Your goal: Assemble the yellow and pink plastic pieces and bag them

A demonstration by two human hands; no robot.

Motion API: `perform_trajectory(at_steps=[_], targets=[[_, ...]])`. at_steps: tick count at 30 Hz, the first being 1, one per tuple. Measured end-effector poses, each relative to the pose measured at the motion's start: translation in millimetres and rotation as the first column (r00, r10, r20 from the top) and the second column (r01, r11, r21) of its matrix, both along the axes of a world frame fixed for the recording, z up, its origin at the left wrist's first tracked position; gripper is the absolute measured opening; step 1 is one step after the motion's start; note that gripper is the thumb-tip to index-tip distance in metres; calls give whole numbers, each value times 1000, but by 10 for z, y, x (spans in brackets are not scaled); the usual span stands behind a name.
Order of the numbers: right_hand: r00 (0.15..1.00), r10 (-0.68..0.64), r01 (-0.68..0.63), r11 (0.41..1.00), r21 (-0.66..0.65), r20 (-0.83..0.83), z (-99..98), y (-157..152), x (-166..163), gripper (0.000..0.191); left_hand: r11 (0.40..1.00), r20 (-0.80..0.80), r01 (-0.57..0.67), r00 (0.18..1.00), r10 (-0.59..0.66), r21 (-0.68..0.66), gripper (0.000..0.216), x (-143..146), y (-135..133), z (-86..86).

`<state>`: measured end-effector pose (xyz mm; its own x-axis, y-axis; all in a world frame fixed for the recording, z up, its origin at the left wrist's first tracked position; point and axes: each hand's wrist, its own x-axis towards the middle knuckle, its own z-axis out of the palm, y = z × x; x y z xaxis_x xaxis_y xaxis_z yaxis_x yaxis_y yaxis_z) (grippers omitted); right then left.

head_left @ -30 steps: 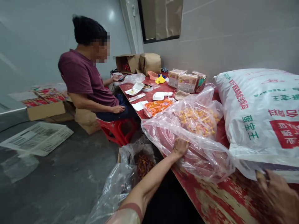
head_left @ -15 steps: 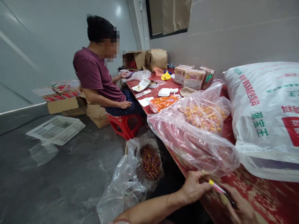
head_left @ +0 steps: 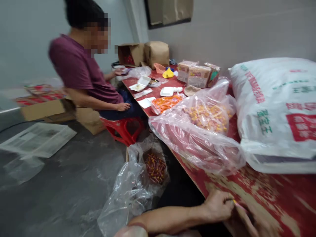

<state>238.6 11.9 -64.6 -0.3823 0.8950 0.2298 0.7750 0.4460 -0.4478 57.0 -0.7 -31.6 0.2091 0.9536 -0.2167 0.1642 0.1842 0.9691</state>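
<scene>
My left hand (head_left: 218, 205) is closed, its thumb and fingers pinched at the yellow end of a slim pink-and-yellow tube (head_left: 239, 205). The rest of that tube lies in my right hand (head_left: 258, 219), whose fingers are wrapped round it and blurred by motion. Both hands are close together over the near edge of the red table (head_left: 276, 187). Beyond them a clear plastic bag (head_left: 197, 148) holds many small pink-and-yellow pieces (head_left: 209, 117). On the floor, a plastic-lined box holds dark red pieces with yellow ends (head_left: 156, 168).
A large white printed sack (head_left: 274, 108) stands on the table at right. A co-worker in a maroon shirt (head_left: 76, 69) sits on a red stool (head_left: 125, 130). Food boxes (head_left: 168, 91), an orange bag (head_left: 168, 103) and cartons (head_left: 156, 54) lie farther back. A white crate (head_left: 39, 138) is on the floor.
The view has swung to the right. My left fingers have closed in at the tube's yellow end, and less of the tube shows between my hands. The co-worker's pose looks the same.
</scene>
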Motion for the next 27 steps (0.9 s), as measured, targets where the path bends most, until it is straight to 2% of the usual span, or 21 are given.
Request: perform_trajectory(at_steps=[2, 4, 7, 10, 13, 15, 17, 19, 22, 23, 25, 27], targets=[[994, -28, 35, 998, -61, 107, 109, 43, 140, 29, 986, -70, 98, 994, -89, 134, 29, -21, 38, -10], [960, -49, 81, 991, -106, 276, 213, 74, 238, 31, 978, -86, 54, 996, -38, 201, 35, -46, 82, -46], [905, -24, 98, 983, -153, 425, 290, 115, 265, 19, 993, -3, -35, 999, 36, 114, 37, -67, 159, -137], [891, -26, 101, 985, -142, 453, 268, 139, 221, 12, 1000, 135, -20, 991, 22, -17, 31, -33, 207, -208], [892, -65, 135, 983, -127, 448, 238, 138, 217, 10, 999, 154, 2, 988, 3, -34, 30, 30, 221, -217], [908, -80, 148, 980, -135, 412, 260, 130, 207, 11, 998, 92, 35, 995, -40, 60, 31, 42, 221, -197], [949, -98, 156, 973, -172, 301, 324, 109, 120, 14, 976, 11, 90, 995, -95, 200, 37, 9, 211, -161], [989, -119, 137, 957, -257, 86, 412, 64, -74, 19, 941, -43, 166, 986, -160, 296, 45, -65, 184, -110], [959, -136, 27, 917, -398, -249, 531, -17, -437, 23, 929, -41, 207, 978, -205, 308, 41, -238, 115, -3], [944, -125, -18, 905, -424, -306, 558, -18, -519, 24, 936, -40, 184, 983, -180, 299, 36, -315, 89, 36], [934, -90, -76, 896, -438, -345, 579, 82, -556, 27, 960, -60, 69, 997, -54, 273, 28, -516, 28, 98], [949, -127, 15, 933, -359, -290, 561, 355, -423, 28, 963, -106, -107, 985, 137, 247, 22, -794, -51, 115]])
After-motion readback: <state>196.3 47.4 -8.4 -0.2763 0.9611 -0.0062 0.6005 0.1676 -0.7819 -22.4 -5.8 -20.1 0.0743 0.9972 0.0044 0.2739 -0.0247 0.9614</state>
